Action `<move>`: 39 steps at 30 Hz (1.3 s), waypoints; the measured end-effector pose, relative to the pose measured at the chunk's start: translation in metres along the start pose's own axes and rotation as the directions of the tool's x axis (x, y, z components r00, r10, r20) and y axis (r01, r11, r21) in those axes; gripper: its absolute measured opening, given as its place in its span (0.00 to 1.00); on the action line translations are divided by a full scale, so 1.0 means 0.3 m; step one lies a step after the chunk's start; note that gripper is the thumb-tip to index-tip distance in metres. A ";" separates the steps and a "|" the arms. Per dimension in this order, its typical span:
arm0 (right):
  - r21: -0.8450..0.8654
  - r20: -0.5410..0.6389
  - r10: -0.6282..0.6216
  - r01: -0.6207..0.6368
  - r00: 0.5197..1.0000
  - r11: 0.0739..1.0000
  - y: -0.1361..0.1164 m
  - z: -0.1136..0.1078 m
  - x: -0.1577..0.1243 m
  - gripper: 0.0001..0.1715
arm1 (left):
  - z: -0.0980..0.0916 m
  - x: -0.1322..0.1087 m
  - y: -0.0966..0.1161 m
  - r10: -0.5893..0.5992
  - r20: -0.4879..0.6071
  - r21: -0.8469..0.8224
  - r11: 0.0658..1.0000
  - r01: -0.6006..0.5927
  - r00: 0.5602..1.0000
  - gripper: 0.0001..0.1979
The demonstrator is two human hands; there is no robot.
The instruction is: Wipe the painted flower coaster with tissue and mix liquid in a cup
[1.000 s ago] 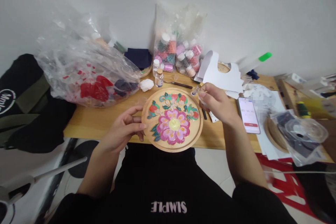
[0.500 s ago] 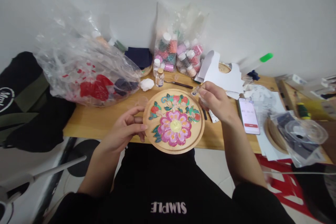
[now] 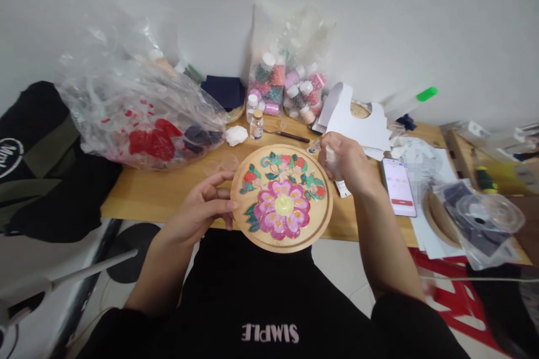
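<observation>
A round wooden board (image 3: 323,223) with a raised pink flower and green leaves is tilted toward me above the table's front edge. On its left rim, my left hand (image 3: 206,202) is closed, with the thumb on the face and fingers beneath. Past the upper right rim, my right hand (image 3: 347,160) is curled round a white, tissue-like wad (image 3: 332,161), mostly hidden in the palm. Beside those fingers lies a small clear bottle (image 3: 314,147); whether they touch it I cannot tell. A dark-handled tool (image 3: 292,136) lies behind the board.
Along the wall stand a large clear plastic bag (image 3: 138,106) and bags of coloured jars (image 3: 290,78). A cork-topped bottle (image 3: 256,125) and crumpled white tissue (image 3: 236,135) sit on the table. At right are a phone (image 3: 398,186), papers and a ribbon spool (image 3: 484,213).
My right hand has turned over, baring the white wad in it and leaving the small clear bottle more exposed. The board has shifted slightly right and toward me.
</observation>
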State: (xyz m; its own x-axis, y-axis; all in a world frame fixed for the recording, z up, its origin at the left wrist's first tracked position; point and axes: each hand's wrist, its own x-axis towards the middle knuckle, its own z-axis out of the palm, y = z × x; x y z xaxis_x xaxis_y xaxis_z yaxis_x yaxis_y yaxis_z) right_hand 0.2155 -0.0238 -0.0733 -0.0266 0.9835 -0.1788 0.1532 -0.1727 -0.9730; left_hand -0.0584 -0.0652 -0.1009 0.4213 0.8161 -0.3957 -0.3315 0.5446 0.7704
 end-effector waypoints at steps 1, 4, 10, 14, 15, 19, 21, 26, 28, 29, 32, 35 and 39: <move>0.018 0.009 0.013 -0.013 1.000 1.000 0.000 -0.001 0.002 0.21 | 0.000 0.000 0.001 -0.005 0.001 0.000 1.000 0.005 1.000 0.22; 0.073 0.026 0.056 -0.057 0.998 0.996 0.000 -0.004 0.009 0.22 | 0.002 0.002 0.001 -0.011 0.004 -0.004 1.000 0.011 1.000 0.22; 0.141 0.069 0.095 -0.104 0.993 0.985 0.004 -0.009 0.010 0.25 | 0.007 0.000 0.003 -0.016 0.013 -0.024 1.000 0.016 1.000 0.23; 0.137 0.116 0.071 -0.087 0.991 0.987 0.003 -0.016 0.008 0.26 | 0.009 0.000 0.004 -0.015 0.028 -0.022 1.000 0.016 1.000 0.22; 0.139 0.137 0.069 -0.088 0.988 0.986 0.000 -0.018 0.008 0.26 | 0.009 0.000 0.004 -0.014 0.033 -0.023 1.000 0.015 0.999 0.22; 0.149 0.239 0.064 -0.102 0.969 0.984 -0.015 -0.024 0.004 0.30 | 0.009 -0.002 0.003 -0.010 0.053 -0.035 0.999 0.012 0.999 0.21; 0.156 0.279 0.051 -0.098 0.959 0.983 -0.020 -0.027 0.002 0.32 | 0.009 -0.004 0.004 -0.013 0.063 -0.037 0.999 0.015 0.998 0.21; 0.157 0.284 0.017 -0.064 0.959 0.985 -0.013 -0.048 -0.013 0.32 | 0.001 -0.004 0.007 -0.019 -0.020 -0.007 1.000 0.018 1.000 0.23; 0.152 0.218 -0.013 -0.020 0.976 0.988 -0.004 -0.058 -0.032 0.32 | -0.003 -0.001 0.004 -0.011 -0.080 0.005 1.000 0.012 0.997 0.24; 0.137 0.179 -0.029 0.005 0.983 0.991 0.000 -0.061 -0.046 0.31 | -0.004 0.002 0.002 -0.003 -0.105 0.006 1.000 0.004 0.994 0.25; 0.030 0.095 -0.091 0.088 0.991 0.996 0.008 -0.056 -0.096 0.29 | -0.001 0.017 -0.006 0.047 -0.142 0.002 0.999 -0.047 0.989 0.25; -0.075 0.035 -0.139 0.141 0.990 0.987 0.005 -0.024 -0.145 0.26 | 0.008 0.034 -0.012 0.091 -0.150 0.003 0.996 -0.091 0.985 0.24; -0.084 -0.027 -0.107 0.104 0.994 0.991 0.011 0.029 -0.186 0.25 | 0.016 0.048 -0.015 0.098 -0.164 -0.010 0.995 -0.101 0.982 0.25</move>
State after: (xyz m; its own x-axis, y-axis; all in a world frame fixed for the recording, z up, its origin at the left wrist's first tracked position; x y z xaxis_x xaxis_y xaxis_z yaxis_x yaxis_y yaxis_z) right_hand 0.2088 -0.0798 -0.0679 -0.0166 0.9974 -0.0697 0.2324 -0.0640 -0.9705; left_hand -0.0467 -0.0567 -0.1077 0.2427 0.8860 -0.3950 -0.3811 0.4615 0.8011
